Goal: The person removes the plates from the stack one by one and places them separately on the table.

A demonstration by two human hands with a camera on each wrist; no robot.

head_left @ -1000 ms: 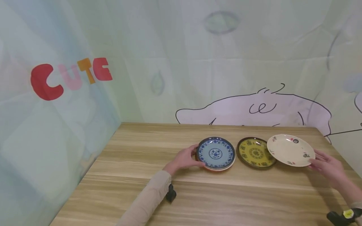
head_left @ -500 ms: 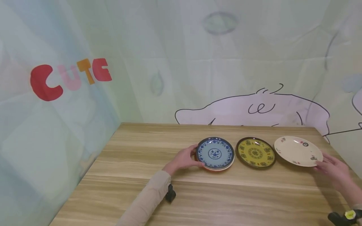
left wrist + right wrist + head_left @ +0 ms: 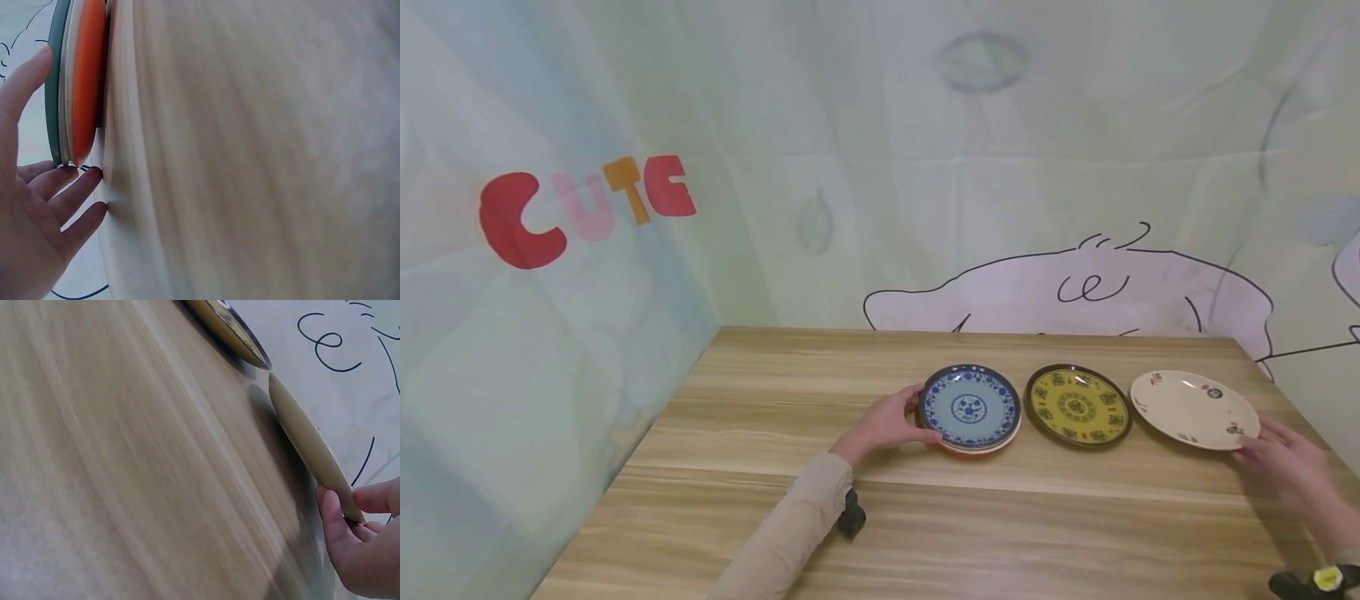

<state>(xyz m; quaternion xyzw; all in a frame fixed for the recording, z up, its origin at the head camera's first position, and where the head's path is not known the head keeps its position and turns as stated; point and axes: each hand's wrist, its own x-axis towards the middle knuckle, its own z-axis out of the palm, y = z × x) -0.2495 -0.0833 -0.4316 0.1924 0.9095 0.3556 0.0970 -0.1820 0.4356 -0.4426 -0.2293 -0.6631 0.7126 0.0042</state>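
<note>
In the head view, a blue-patterned plate point(image 3: 970, 406) tops a stack whose lower plates show an orange one point(image 3: 89, 81) in the left wrist view. My left hand point(image 3: 891, 419) rests against the stack's left rim, thumb along the top plate's edge, fingers spread and relaxed, some fingertips near the table. On the right, my right hand point(image 3: 1285, 458) pinches the rim of a cream plate point(image 3: 1195, 408) between thumb and fingers. That plate hangs low above the table, its shadow beneath it in the right wrist view. Between them lies a yellow-green plate point(image 3: 1078, 406) with a dark rim.
The wood-grain table point(image 3: 880, 533) extends in front of the plates and to their left. A printed curtain point(image 3: 820, 167) stands behind the table's back edge. The cream plate is near the table's right side.
My right hand has moved right and down with the cream plate, which no longer overlaps the yellow-green plate in view. The left hand and its stack have stayed in place.
</note>
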